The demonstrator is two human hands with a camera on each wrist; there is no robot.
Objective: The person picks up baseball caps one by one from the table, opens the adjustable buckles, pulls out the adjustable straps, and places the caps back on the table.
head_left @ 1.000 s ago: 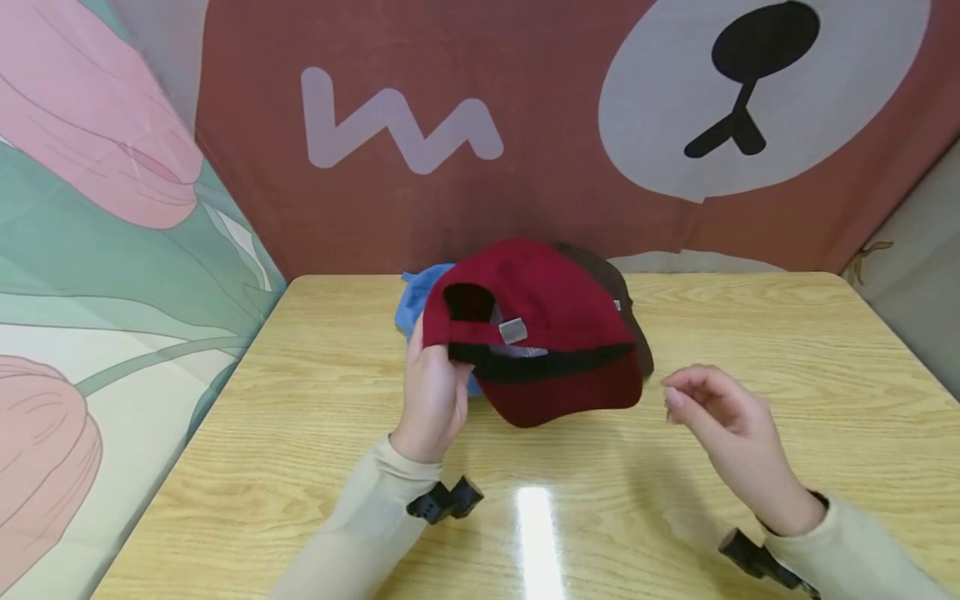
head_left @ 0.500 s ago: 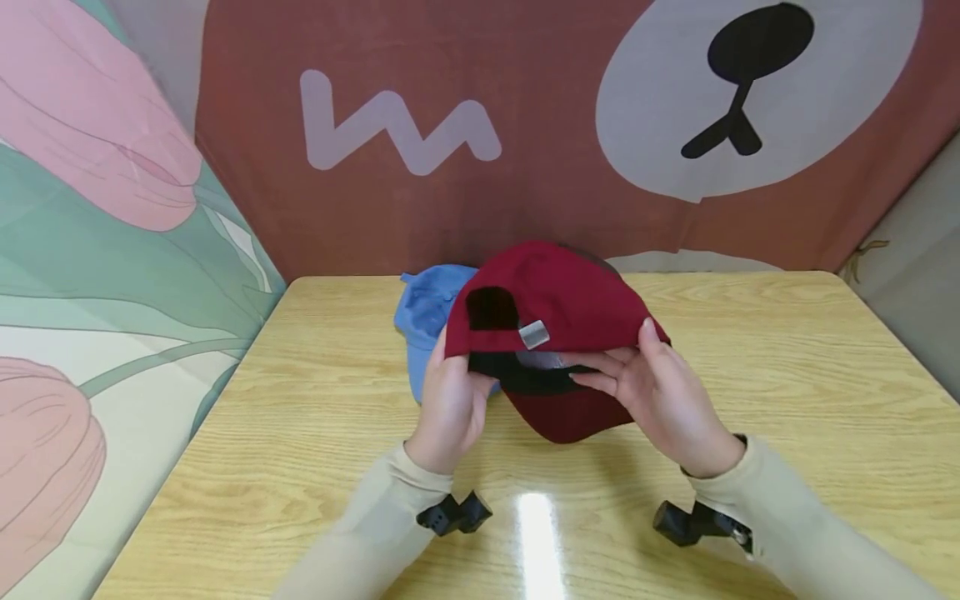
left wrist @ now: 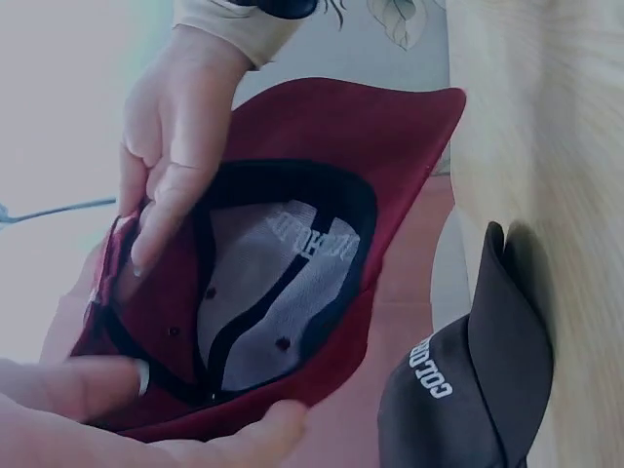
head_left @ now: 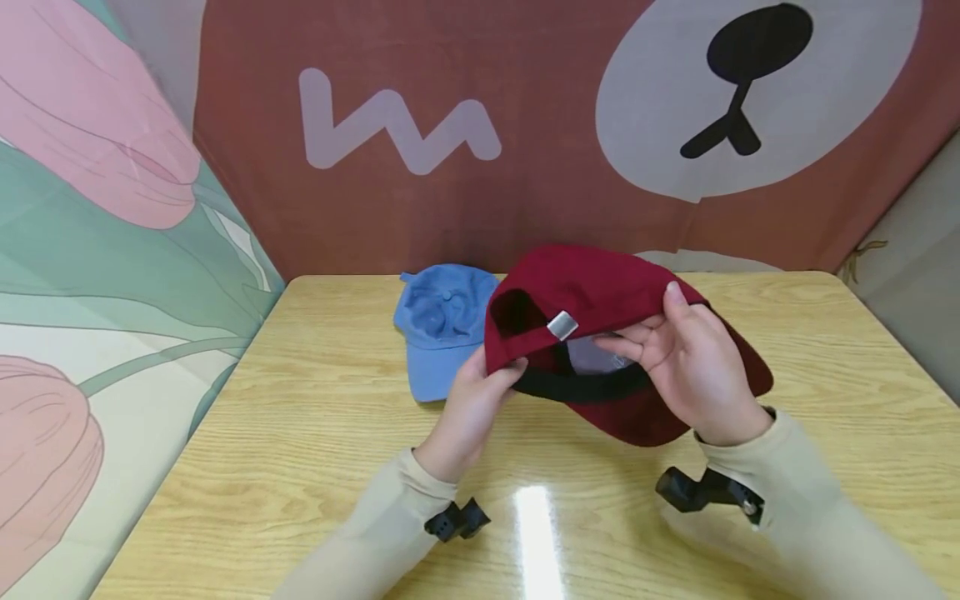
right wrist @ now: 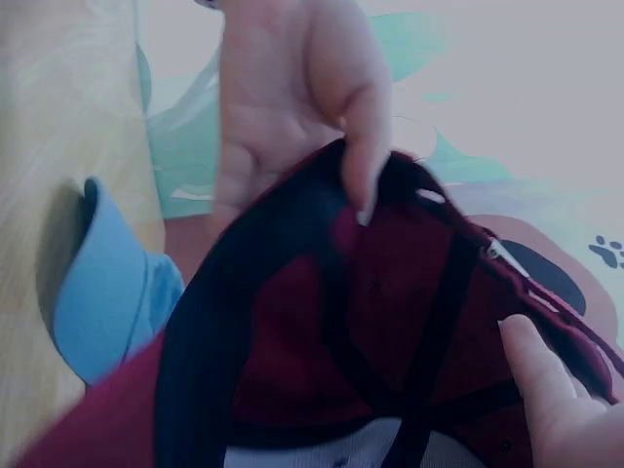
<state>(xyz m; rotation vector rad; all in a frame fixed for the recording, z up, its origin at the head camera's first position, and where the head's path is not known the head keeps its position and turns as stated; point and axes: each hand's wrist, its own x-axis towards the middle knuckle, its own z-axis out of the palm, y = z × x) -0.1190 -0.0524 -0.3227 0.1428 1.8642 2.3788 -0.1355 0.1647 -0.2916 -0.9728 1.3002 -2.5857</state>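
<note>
Above the table, both hands hold a dark red baseball cap [head_left: 600,279], its back opening and silver strap buckle facing me and its brim pointing down to the right. My left hand [head_left: 465,417] pinches the rim at the left, thumb on the inner side. On the right, my right hand [head_left: 701,375] grips the rim with the thumb outside and fingers inside the crown. The left wrist view looks into the cap's dark sweatband [left wrist: 283,180] and pale front lining. The left hand's outer fingers are hidden behind the cap in the head view.
A blue cap [head_left: 446,333] lies at the back of the wooden table [head_left: 300,467], left of the red one. A dark cap with white letters [left wrist: 439,400] shows in the left wrist view, hidden behind the red cap in the head view. A printed cloth [head_left: 540,167] hangs behind.
The right hand has come in from the right and taken hold of the red cap's rim. The cap has moved right and tilted, uncovering the blue cap and covering the dark one.
</note>
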